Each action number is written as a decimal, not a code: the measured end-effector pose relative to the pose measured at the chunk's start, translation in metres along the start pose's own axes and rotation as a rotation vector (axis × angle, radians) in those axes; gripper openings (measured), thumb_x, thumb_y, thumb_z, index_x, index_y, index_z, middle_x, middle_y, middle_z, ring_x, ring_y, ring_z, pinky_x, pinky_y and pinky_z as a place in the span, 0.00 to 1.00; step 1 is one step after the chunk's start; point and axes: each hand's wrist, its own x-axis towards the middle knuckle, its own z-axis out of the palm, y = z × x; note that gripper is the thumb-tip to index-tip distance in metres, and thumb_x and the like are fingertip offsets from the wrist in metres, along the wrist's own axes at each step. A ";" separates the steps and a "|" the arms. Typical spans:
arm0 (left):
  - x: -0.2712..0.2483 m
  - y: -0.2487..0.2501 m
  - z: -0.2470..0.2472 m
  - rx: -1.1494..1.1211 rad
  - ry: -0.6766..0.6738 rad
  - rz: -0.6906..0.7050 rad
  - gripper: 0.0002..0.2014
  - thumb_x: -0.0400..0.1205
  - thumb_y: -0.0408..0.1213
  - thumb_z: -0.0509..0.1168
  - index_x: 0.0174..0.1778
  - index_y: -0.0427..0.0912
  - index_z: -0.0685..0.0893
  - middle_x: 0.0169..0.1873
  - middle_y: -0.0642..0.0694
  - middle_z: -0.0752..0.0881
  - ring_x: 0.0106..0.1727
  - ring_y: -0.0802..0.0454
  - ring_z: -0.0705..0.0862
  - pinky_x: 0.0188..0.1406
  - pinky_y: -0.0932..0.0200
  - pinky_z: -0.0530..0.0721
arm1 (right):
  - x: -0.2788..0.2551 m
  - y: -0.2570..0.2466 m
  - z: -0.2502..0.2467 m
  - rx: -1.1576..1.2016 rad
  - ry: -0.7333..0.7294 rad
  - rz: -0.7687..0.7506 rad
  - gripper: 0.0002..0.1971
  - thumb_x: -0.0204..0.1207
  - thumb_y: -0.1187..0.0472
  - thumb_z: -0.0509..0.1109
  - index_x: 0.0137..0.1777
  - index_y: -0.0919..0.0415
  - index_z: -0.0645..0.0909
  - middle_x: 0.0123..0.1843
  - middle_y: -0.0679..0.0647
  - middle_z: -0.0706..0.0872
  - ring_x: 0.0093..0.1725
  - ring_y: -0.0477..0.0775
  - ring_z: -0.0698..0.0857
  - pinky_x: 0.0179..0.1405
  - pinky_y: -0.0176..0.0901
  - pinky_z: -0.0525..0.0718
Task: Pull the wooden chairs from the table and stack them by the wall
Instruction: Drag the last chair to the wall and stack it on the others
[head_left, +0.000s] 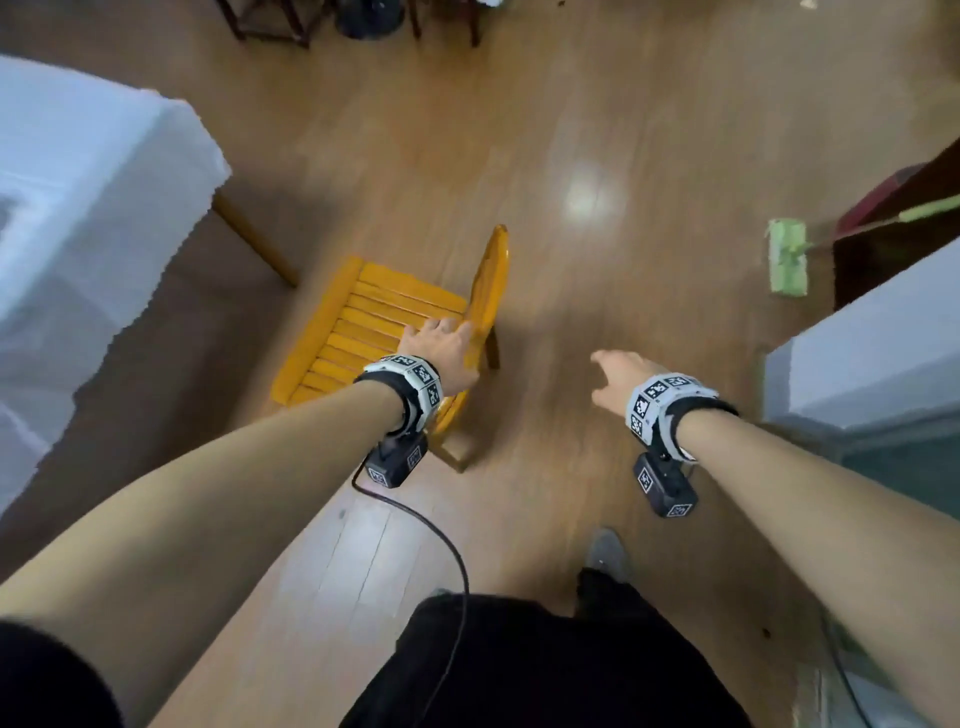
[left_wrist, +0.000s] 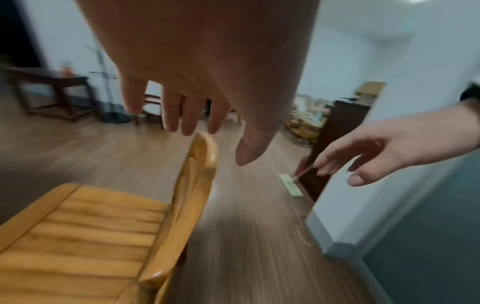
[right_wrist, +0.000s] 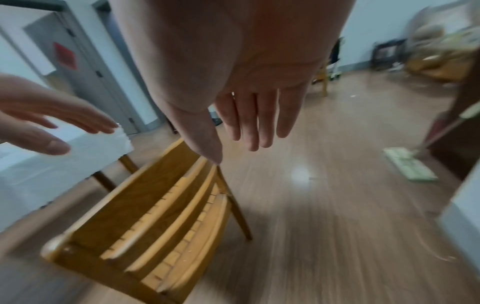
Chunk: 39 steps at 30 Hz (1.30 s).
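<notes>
A yellow wooden chair (head_left: 384, 332) with a slatted seat stands on the floor beside the table's corner, its curved backrest (head_left: 489, 286) turned to the right. My left hand (head_left: 447, 338) hovers open just over the backrest's top rail (left_wrist: 205, 148), fingers spread and curled round nothing. My right hand (head_left: 602, 376) is open in the air to the right of the chair, apart from it. In the right wrist view its straight fingers (right_wrist: 255, 131) point past the chair (right_wrist: 155, 216). Both wrist views are motion-blurred.
A table under a white cloth (head_left: 104, 171) fills the left, one leg (head_left: 254, 239) close to the chair. A green flat mop (head_left: 788, 257) lies by dark furniture (head_left: 893, 234) at right. A pale wall corner (head_left: 857, 358) juts in nearby. More dark chair legs (head_left: 270, 21) stand far off.
</notes>
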 end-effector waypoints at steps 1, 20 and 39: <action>-0.002 -0.003 -0.002 -0.035 -0.020 -0.068 0.36 0.78 0.56 0.63 0.82 0.49 0.66 0.77 0.42 0.73 0.77 0.39 0.70 0.73 0.36 0.70 | 0.016 -0.004 -0.013 -0.025 -0.018 -0.063 0.33 0.81 0.57 0.68 0.86 0.53 0.64 0.80 0.54 0.75 0.73 0.60 0.80 0.68 0.54 0.82; 0.068 -0.007 0.050 -0.580 -0.147 -0.568 0.39 0.78 0.60 0.66 0.84 0.48 0.64 0.78 0.43 0.72 0.77 0.40 0.71 0.75 0.39 0.70 | 0.235 -0.113 -0.099 -0.670 -0.158 -0.797 0.36 0.78 0.60 0.74 0.85 0.56 0.63 0.82 0.54 0.69 0.79 0.58 0.70 0.72 0.54 0.77; 0.112 0.069 0.051 -0.687 -0.206 -1.103 0.33 0.79 0.52 0.67 0.80 0.47 0.68 0.77 0.44 0.73 0.78 0.42 0.69 0.81 0.40 0.59 | 0.333 -0.109 -0.119 -1.030 -0.340 -1.331 0.26 0.74 0.51 0.73 0.71 0.54 0.74 0.69 0.54 0.80 0.66 0.58 0.81 0.59 0.52 0.84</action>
